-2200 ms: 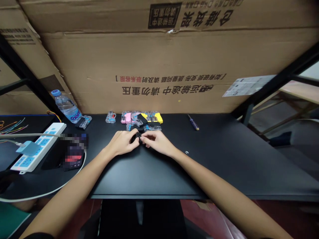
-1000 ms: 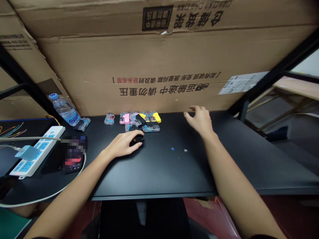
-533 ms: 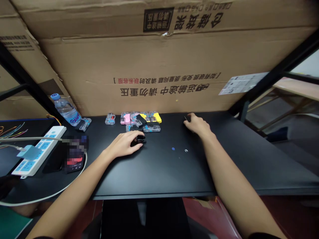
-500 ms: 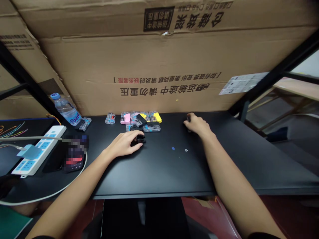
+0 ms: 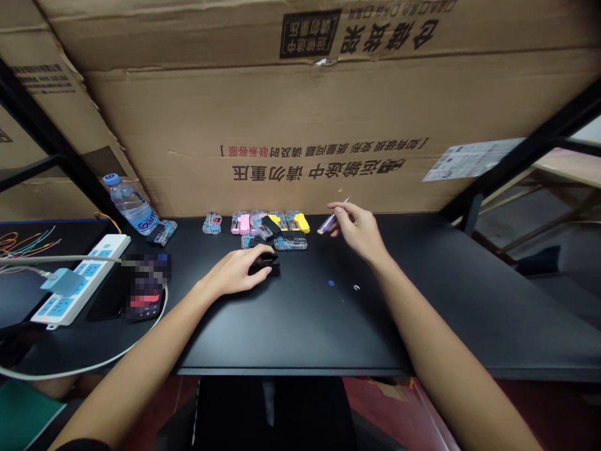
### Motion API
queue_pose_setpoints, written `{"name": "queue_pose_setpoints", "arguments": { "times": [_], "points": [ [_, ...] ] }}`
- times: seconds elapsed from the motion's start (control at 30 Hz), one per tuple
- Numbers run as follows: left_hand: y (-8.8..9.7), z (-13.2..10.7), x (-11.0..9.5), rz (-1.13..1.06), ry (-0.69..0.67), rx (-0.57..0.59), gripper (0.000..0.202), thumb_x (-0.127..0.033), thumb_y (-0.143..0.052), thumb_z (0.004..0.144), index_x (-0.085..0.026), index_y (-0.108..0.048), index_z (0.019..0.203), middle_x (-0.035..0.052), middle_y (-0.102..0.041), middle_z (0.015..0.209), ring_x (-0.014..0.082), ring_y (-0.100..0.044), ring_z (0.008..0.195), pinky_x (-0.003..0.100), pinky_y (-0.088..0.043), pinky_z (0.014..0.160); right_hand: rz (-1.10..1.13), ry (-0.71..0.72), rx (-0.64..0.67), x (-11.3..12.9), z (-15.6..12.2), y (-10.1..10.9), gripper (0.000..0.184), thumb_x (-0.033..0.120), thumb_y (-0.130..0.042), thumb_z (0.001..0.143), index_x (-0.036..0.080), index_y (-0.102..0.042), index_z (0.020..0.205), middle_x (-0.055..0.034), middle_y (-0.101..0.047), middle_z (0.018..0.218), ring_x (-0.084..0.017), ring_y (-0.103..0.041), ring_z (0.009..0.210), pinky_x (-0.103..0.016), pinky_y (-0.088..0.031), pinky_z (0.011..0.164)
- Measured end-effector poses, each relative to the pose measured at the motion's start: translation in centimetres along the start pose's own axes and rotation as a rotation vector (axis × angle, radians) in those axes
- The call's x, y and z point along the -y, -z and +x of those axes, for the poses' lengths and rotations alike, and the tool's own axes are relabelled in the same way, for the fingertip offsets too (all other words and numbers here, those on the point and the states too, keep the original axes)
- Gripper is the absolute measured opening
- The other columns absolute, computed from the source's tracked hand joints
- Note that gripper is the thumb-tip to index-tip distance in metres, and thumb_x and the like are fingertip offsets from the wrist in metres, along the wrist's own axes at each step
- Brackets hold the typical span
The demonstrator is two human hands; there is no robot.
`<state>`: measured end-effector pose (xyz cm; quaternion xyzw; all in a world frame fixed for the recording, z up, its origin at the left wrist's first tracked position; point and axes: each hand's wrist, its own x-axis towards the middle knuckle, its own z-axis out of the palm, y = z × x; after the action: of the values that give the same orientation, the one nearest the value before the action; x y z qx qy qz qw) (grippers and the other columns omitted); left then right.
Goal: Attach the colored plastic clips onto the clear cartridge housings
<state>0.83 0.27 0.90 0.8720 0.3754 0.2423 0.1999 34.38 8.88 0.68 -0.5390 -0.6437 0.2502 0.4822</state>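
Note:
In the head view my right hand point(image 5: 362, 233) is raised over the back of the black table, closed around a slim screwdriver point(image 5: 325, 225). Its handle looks purple with a gold end pointing down to the left, while a thin metal shaft points up behind the fingers. My left hand point(image 5: 233, 273) rests on the tabletop, its thumb and fingers curled around a small black object point(image 5: 272, 264) whose kind I cannot make out. Just behind it lie several clear plastic pieces, including a pink one point(image 5: 241, 223) and a yellow one point(image 5: 300, 222). A blue disc point(image 5: 331, 283) and a white ring-like bit point(image 5: 356, 287) lie between the hands.
Cardboard point(image 5: 282, 113) walls off the table's back. On the left are a water bottle point(image 5: 134, 203), a white power strip point(image 5: 77, 285) with a plug and cable, and a black phone point(image 5: 104, 304). Another clear piece point(image 5: 211, 223) lies at the back.
My right hand has lifted from the table and shifted left, now showing the screwdriver in its fingers. The left hand stays around the black object. The view has shifted slightly.

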Motion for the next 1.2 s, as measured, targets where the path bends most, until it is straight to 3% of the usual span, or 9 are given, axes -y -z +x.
{"name": "queue_pose_setpoints", "arguments": {
  "times": [0.2, 0.4, 0.53, 0.6, 0.73, 1.07, 1.2],
  "points": [
    [-0.1, -0.1, 0.3, 0.015, -0.008, -0.011, 0.039, -0.038, -0.058, 0.106, -0.026, -0.06, 0.143, 0.0043, -0.08, 0.105, 0.0219, -0.078, 0.091, 0.037, -0.061, 0.086, -0.034, 0.046, 0.083, 0.7, -0.9, -1.2, 0.041, 0.057, -0.06, 0.101, 0.021, -0.075, 0.113, -0.0061, -0.073, 0.083, -0.022, -0.072, 0.066, -0.038, -0.063, 0.065],
    [-0.2, -0.1, 0.4, 0.046, -0.003, -0.018, 0.043, -0.039, -0.057, 0.106, -0.024, -0.06, 0.147, 0.004, -0.081, 0.105, 0.0219, -0.078, 0.092, 0.038, -0.061, 0.087, 0.021, 0.085, 0.1, 0.9, -1.0, -1.2, 0.039, 0.053, -0.06, 0.102, 0.021, -0.069, 0.122, -0.006, -0.073, 0.089, -0.023, -0.076, 0.073, -0.037, -0.063, 0.07],
    [0.0, -0.1, 0.3, 0.047, 0.016, -0.014, 0.044, -0.04, -0.058, 0.106, -0.024, -0.06, 0.147, 0.0042, -0.081, 0.106, 0.0219, -0.077, 0.092, 0.037, -0.06, 0.089, -0.388, 0.103, 0.129, -1.3, -0.1, 0.7, 0.03, 0.035, -0.059, 0.1, 0.02, -0.071, 0.122, -0.0082, -0.075, 0.091, -0.024, -0.073, 0.079, -0.036, -0.056, 0.074],
    [0.0, -0.1, 0.3, 0.049, 0.022, -0.016, 0.044, -0.04, -0.058, 0.106, -0.024, -0.061, 0.147, 0.0045, -0.081, 0.107, 0.0219, -0.077, 0.092, 0.037, -0.06, 0.09, -0.608, 0.03, 0.137, -2.6, 0.3, 1.8, 0.029, 0.029, -0.059, 0.097, 0.023, -0.073, 0.122, -0.0076, -0.077, 0.09, -0.025, -0.073, 0.084, -0.035, -0.053, 0.076],
    [0.0, -0.1, 0.2, 0.058, 0.028, -0.021, 0.044, -0.04, -0.058, 0.106, -0.024, -0.062, 0.147, 0.0048, -0.081, 0.107, 0.0216, -0.077, 0.091, 0.036, -0.061, 0.088, -0.783, -0.128, 0.095, -4.2, 0.8, 3.1, 0.033, 0.033, -0.061, 0.097, 0.028, -0.072, 0.128, -0.0066, -0.08, 0.095, -0.029, -0.074, 0.093, -0.035, -0.05, 0.074],
    [0.1, 0.0, 0.2, 0.078, 0.032, -0.011, 0.045, -0.041, -0.057, 0.106, -0.024, -0.062, 0.147, 0.0048, -0.081, 0.105, 0.0225, -0.077, 0.09, 0.038, -0.06, 0.088, -0.807, -0.284, 0.023, -5.3, 1.2, 3.6, 0.034, 0.035, -0.066, 0.095, 0.026, -0.074, 0.126, -0.0084, -0.081, 0.111, -0.033, -0.074, 0.109, -0.043, -0.056, 0.087],
    [0.1, -0.1, 0.0, 0.049, 0.037, -0.017, 0.043, -0.04, -0.058, 0.105, -0.024, -0.062, 0.145, 0.0038, -0.08, 0.102, 0.0218, -0.076, 0.087, 0.038, -0.059, 0.087, -0.71, -0.135, -0.109, -3.9, 0.8, 3.1, 0.028, 0.036, -0.065, 0.094, 0.021, -0.078, 0.114, -0.0142, -0.079, 0.115, -0.033, -0.073, 0.105, -0.046, -0.057, 0.091]
  ]
}}
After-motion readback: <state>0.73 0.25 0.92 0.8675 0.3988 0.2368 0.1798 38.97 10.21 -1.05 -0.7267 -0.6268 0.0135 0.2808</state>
